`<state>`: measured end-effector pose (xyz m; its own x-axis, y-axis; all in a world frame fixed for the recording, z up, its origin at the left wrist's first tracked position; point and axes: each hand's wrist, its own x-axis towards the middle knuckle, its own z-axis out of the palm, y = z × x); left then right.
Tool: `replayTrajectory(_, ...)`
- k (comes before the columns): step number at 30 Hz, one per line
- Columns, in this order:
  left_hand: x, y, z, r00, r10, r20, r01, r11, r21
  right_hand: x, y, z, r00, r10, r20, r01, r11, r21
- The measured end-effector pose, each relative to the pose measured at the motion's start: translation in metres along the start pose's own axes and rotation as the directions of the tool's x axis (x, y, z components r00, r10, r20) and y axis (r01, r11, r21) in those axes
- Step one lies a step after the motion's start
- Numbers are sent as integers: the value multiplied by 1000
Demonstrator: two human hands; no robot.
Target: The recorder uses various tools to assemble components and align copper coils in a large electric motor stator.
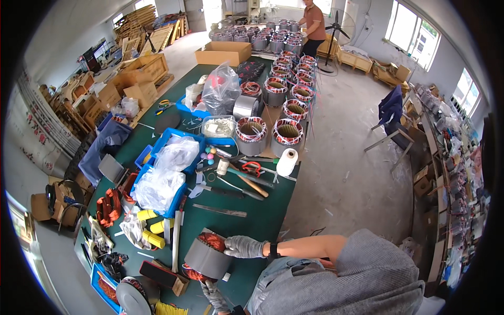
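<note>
A grey motor stator (207,258) with orange-red copper windings at both ends lies tilted on its side on the green table (252,212). My right hand (244,247), in a grey glove, grips its upper right end, fingers closed at the rim beside the windings. At the lower end, my gloved left hand (214,296) holds the edge near the other windings; its fingertips are partly hidden. A flat metal strip (219,210) lies beyond the stator. To its left are a phone-like dark slab with a red edge (157,274) and a wooden block (181,286).
Blue bins (181,202) with plastic bags stand left of several hand tools (249,181). A white thread spool (287,161) stands near the table's right edge. Rows of wound stators (275,92) stretch away, and a person (314,23) stands at the far end. A stool (394,139) is at right.
</note>
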<state>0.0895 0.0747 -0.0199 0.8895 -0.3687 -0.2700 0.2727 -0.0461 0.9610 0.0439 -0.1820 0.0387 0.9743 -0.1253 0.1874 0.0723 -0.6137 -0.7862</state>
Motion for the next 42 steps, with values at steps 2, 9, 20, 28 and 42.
replayTrajectory(2, 1, -7, 4, 997, 54, -57, -53, 998, 18, -1, 5, 5, 1000, -4, -10, 3, 994, -106)
replayTrajectory(9, 16, 74, 15, 987, -114, 117, 138, 965, -224, 56, -15, 16, 977, 42, 208, 66, 870, -489)
replayTrajectory(20, -75, -54, -95, 985, -59, -161, 141, 813, 564, 55, 26, -80, 907, 378, 186, -419, 855, 304)
replayTrajectory(28, -118, 170, -7, 735, 455, -502, 17, 728, 685, 78, -106, -151, 979, 200, 42, -185, 777, 602)
replayTrajectory(42, 55, 76, 98, 789, 614, -19, -146, 218, 965, 183, -114, -70, 876, 18, 483, -139, 966, 216)
